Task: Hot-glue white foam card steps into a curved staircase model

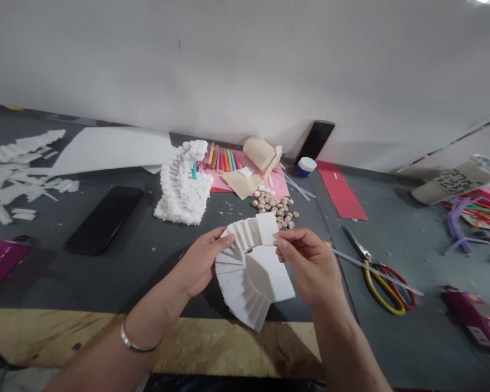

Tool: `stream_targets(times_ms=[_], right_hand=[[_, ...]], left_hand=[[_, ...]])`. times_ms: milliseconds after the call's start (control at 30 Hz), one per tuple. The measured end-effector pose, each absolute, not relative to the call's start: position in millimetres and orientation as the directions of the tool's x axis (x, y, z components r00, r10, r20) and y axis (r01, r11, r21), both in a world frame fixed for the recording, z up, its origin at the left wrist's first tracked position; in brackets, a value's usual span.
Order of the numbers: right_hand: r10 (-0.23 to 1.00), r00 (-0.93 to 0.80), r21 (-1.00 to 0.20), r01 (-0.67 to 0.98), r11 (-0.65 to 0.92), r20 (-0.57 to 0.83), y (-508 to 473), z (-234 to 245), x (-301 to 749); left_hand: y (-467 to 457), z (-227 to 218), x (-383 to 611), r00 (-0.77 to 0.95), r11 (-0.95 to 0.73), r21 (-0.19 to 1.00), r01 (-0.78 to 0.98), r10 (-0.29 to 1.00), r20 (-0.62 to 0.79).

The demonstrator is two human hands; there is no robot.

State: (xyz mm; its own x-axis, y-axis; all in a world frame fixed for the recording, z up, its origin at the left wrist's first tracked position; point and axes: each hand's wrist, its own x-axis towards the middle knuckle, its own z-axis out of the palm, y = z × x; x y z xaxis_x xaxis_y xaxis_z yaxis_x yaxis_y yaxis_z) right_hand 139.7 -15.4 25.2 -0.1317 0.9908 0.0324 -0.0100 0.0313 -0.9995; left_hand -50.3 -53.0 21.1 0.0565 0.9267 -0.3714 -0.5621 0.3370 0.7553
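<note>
A white model shaped like a curved staircase (233,275), built of thin flat pieces fanned in an arc, is held above the front of the dark table. My left hand (202,261) is closed on its upper left side, thumb on top of the steps. Between thumb and fingers, my right hand (306,258) pinches the edge of a small white square piece (266,228) at the arc's upper end. Whether that square is fixed to the staircase I cannot tell. A flat white panel (269,272) shows inside the curve.
Behind stand a bumpy white model (183,188), crayons (220,158), brown pebble-like pieces (283,209) and a small jar (305,166). Scissors (378,269) and a clear stick (375,269) lie right. A black phone (104,220) lies left; another phone (315,140) leans on the wall.
</note>
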Motion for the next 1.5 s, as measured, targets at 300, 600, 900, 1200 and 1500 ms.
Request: stream_targets(times_ms=[300,600,900,1200,1500], right_hand=[[0.994,-0.105,-0.993,-0.113,-0.021,-0.009,-15.0,13.4,136.9],[0.995,-0.099,-0.989,-0.148,-0.02,-0.006,-16.9,10.5,133.4],[0.995,-0.103,-0.988,-0.151,-0.017,-0.001,-16.5,8.1,133.4],[0.996,-0.089,-0.99,-0.142,-0.011,0.002,-18.5,7.8,130.7],[0.995,-0.098,-0.989,-0.145,-0.017,-0.003,-18.9,7.6,130.0]], left_hand=[[-52.9,17.6,-51.4,0.063,0.336,0.757,-0.561,0.929,-0.366],[-53.3,19.4,-51.0,0.069,0.337,0.754,-0.564,0.929,-0.364],[-53.6,19.3,-50.7,0.079,0.344,0.752,-0.563,0.928,-0.365],[-53.1,16.5,-51.2,0.082,0.33,0.749,-0.575,0.934,-0.348],[-53.2,15.2,-51.5,0.095,0.328,0.751,-0.573,0.937,-0.336]])
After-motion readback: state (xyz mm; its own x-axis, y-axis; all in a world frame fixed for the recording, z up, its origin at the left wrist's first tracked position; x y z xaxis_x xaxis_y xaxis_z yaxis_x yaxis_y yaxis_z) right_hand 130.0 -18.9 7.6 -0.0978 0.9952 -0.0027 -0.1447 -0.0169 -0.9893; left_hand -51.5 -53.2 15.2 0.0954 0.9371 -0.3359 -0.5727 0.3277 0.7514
